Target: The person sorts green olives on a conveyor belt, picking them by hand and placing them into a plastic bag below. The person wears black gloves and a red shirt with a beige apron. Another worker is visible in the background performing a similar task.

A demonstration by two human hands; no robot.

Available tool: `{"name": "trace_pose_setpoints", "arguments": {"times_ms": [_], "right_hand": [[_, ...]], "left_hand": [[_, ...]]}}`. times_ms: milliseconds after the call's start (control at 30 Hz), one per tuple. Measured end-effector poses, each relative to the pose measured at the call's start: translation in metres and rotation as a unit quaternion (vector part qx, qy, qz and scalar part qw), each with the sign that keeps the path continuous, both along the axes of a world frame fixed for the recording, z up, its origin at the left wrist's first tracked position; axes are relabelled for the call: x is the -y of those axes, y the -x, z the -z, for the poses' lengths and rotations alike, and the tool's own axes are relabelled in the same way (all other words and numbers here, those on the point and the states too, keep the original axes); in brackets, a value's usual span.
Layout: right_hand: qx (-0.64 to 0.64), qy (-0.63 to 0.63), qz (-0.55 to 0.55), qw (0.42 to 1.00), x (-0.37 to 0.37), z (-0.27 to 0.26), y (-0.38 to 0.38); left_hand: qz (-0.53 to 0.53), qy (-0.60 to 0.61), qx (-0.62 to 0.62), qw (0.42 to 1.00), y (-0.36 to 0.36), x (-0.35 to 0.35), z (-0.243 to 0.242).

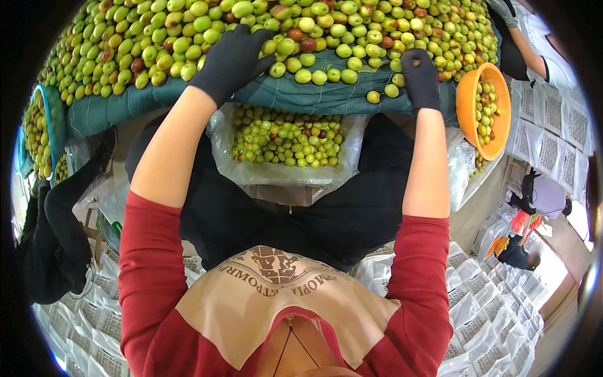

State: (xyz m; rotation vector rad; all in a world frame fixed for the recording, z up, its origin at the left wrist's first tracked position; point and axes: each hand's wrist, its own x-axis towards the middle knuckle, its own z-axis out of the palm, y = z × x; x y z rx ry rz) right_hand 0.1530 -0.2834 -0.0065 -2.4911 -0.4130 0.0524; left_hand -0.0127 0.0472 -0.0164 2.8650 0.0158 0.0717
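Observation:
A heap of green and reddish-brown fruit that looks like jujubes (188, 45) covers a table padded with dark green cloth (325, 101). My left hand (234, 61), in a black glove, rests on the front of the heap with fingers and thumb apart, touching the fruit. At the heap's right front, my gloved right hand (420, 81) has its fingers curled; a small brownish spot shows between them, and whether they grip a fruit is unclear. Several loose jujubes (391, 90) lie on the cloth just left of it. Below the table edge, a plastic-lined crate (278, 175) holds more jujubes.
An orange plastic basket (461, 106) with jujubes stands tilted at the table's right end. At the left is a blue-rimmed basket (49, 127) of fruit. Other people (532, 42) are nearby at both sides. Plastic-lined crates (480, 301) spread across the floor behind me.

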Motion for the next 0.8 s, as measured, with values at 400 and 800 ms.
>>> {"name": "trace_pose_setpoints", "arguments": {"times_ms": [400, 800], "right_hand": [[0.124, 0.055, -0.118, 0.984, -0.089, 0.05, -0.001], [-0.28, 0.228, -0.389, 0.847, -0.075, 0.084, 0.183]], "left_hand": [[-0.064, 0.09, -0.087, 0.99, -0.011, 0.016, -0.025], [-0.015, 0.129, 0.041, 0.991, -0.002, 0.013, -0.039]]}}
